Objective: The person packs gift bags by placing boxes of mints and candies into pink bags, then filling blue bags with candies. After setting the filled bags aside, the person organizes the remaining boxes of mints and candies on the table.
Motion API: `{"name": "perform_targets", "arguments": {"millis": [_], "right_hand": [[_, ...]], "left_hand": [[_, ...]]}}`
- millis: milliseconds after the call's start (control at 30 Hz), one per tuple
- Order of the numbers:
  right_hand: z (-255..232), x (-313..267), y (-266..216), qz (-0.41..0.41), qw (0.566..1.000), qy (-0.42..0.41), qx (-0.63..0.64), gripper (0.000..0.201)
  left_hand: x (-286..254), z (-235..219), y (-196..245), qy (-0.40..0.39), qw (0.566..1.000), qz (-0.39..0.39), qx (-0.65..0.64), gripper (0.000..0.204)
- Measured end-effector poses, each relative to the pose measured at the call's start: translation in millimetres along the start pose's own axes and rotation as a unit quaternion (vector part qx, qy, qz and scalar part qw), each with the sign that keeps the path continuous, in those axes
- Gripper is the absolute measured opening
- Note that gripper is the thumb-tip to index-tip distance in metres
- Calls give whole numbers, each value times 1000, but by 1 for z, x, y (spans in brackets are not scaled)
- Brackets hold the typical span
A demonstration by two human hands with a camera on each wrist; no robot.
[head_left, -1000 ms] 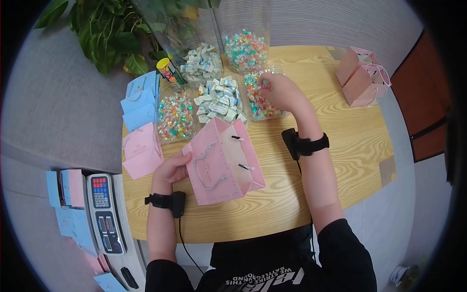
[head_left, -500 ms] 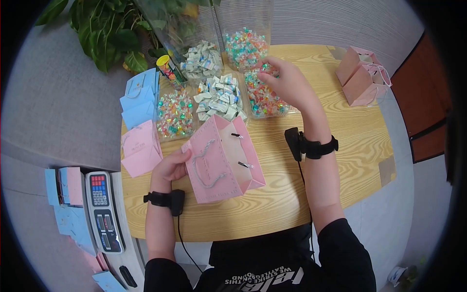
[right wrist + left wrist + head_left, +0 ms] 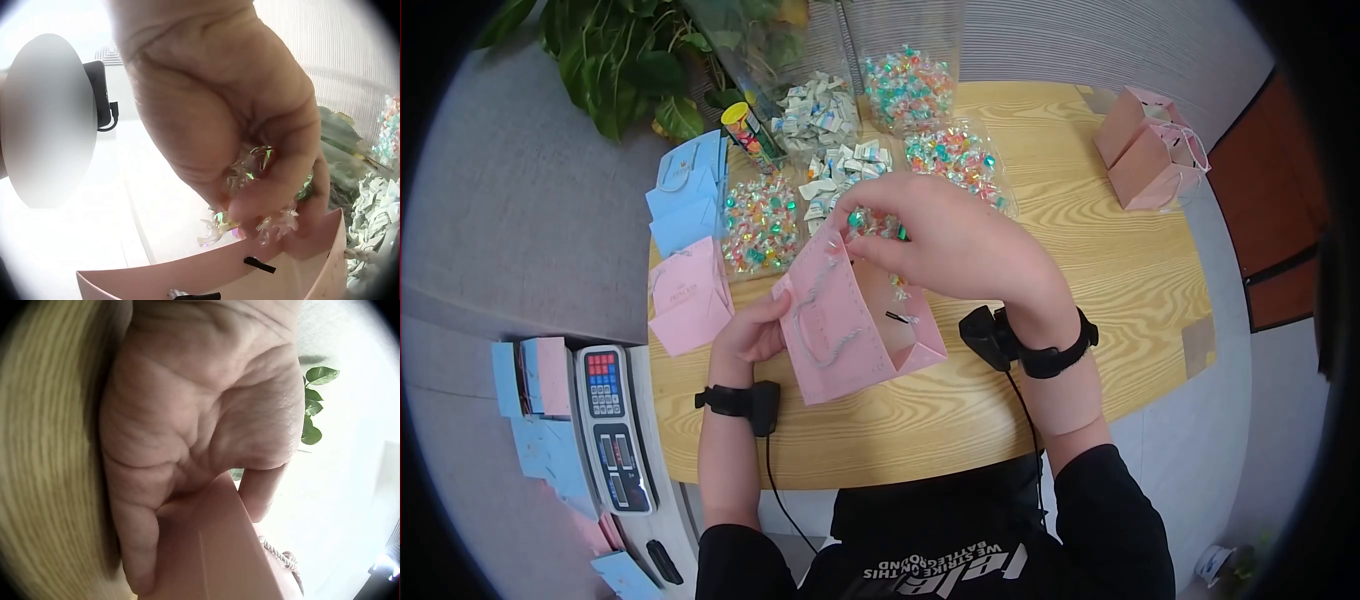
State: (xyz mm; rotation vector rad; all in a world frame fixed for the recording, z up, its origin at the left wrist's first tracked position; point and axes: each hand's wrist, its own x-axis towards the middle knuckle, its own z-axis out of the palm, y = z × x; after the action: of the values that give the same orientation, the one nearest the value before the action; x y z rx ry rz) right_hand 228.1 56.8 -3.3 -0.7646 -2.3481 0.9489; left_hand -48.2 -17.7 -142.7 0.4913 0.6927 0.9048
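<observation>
A pink paper bag (image 3: 830, 340) with rope handles stands tilted on the table, its mouth facing right. My left hand (image 3: 755, 328) grips its left side, thumb on one face and fingers on the other, as the left wrist view shows with the bag (image 3: 212, 550) between them. Over the bag's mouth, my right hand (image 3: 945, 235) holds several wrapped candies (image 3: 875, 222). In the right wrist view the curled fingers of my right hand (image 3: 231, 125) surround shiny clear and green wrappers (image 3: 250, 169), just above the bag's rim (image 3: 150, 269).
Behind the bag are trays of candies (image 3: 760, 225) and white packets (image 3: 830, 175), with tall clear containers (image 3: 910, 90) beyond. Blue bags (image 3: 687, 195) and a folded pink bag (image 3: 690, 295) lie left, near a scale (image 3: 615, 430). Two pink bags (image 3: 1150, 150) stand back right.
My right hand has moved from the right candy tray down and left to the pink bag's mouth, carrying candies. My left hand keeps its grip on the bag.
</observation>
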Motion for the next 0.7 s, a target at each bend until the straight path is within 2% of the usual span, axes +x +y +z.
{"name": "perform_targets", "arguments": {"millis": [100, 200, 300, 367, 467, 600, 700], "right_hand": [[3, 1, 6, -24, 1000, 16, 6, 21], [6, 2, 5, 21, 999, -28, 19, 22], [14, -2, -3, 38, 998, 9, -42, 25], [21, -4, -3, 44, 994, 44, -85, 29], [24, -6, -3, 31, 992, 48, -109, 32], [22, -9, -10, 37, 996, 39, -75, 33], [26, -7, -9, 3, 997, 43, -62, 35]], "left_hand": [[0, 0, 0, 1, 1000, 1, -3, 67], [0, -2, 0, 6, 1000, 1, -6, 64], [0, -5, -1, 6, 1000, 5, -10, 61], [1, -8, 0, -43, 999, -8, 4, 67], [1, -2, 1, -41, 999, -6, 15, 66], [-1, 3, 0, -2, 1000, 11, -10, 56], [-1, 2, -1, 20, 1000, 15, -10, 51]]}}
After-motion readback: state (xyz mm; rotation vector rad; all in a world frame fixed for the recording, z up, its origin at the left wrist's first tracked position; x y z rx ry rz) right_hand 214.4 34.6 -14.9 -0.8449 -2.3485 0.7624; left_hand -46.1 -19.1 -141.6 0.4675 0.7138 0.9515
